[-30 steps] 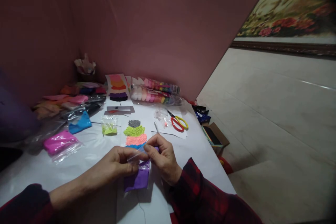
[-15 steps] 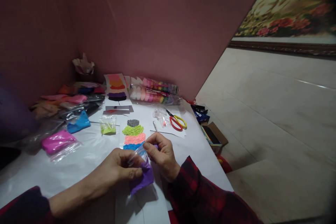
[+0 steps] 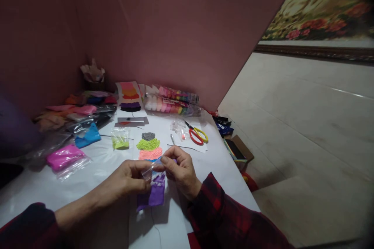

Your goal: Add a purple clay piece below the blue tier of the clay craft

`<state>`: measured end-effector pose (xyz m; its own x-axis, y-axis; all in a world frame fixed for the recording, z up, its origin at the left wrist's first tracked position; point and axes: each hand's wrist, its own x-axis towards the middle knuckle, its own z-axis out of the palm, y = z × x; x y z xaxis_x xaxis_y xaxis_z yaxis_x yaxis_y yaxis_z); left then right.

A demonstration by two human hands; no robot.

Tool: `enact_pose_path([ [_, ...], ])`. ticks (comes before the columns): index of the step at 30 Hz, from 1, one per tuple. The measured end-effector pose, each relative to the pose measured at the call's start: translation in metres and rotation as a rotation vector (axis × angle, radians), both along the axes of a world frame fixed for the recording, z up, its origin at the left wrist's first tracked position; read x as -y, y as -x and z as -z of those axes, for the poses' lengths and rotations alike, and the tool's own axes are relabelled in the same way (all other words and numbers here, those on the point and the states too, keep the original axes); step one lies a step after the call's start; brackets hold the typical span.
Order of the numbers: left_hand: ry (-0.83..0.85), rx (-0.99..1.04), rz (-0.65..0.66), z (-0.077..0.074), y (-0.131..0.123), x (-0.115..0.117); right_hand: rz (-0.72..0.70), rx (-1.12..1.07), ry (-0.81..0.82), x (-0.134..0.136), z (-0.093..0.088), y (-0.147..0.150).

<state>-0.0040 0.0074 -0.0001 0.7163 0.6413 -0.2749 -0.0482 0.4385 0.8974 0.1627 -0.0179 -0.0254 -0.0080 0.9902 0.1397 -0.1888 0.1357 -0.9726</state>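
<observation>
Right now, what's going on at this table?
A person holds a clear bag of purple clay just above the white table, with the left hand and right hand both pinching its top edge. Just beyond lies a paper with grey, green, orange and blue clay bands. Red-and-yellow scissors lie to the right, a pink clay packet to the left.

— What do we have between our hands?
— Our left hand (image 3: 128,179) and right hand (image 3: 181,171) both pinch the clear top of a small bag of purple clay (image 3: 154,193), which hangs just above the white table (image 3: 216,163).
— And just beyond our fingers?
— We see stacked clay bands (image 3: 149,148): grey, green, orange, blue. Red-and-yellow scissors (image 3: 198,135) lie to their right, a green clay bag (image 3: 120,140) to their left, and a pink clay bag (image 3: 64,156) farther left.
</observation>
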Motion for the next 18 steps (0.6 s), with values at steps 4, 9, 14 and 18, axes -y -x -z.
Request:
enact_pose_path([
  [4,-0.024,-0.008,0.042,-0.001,0.001,0.0,-0.001,0.021,0.013,0.002,-0.001,0.0],
  [9,-0.134,-0.05,0.107,-0.007,0.001,0.004,0.034,0.115,-0.018,0.004,-0.003,0.0],
  [14,-0.157,-0.083,0.14,-0.004,0.001,0.005,0.038,0.18,-0.062,0.005,0.0,0.001],
  [18,-0.138,-0.049,0.224,0.009,0.001,0.003,0.038,0.205,-0.091,0.005,0.002,0.0],
])
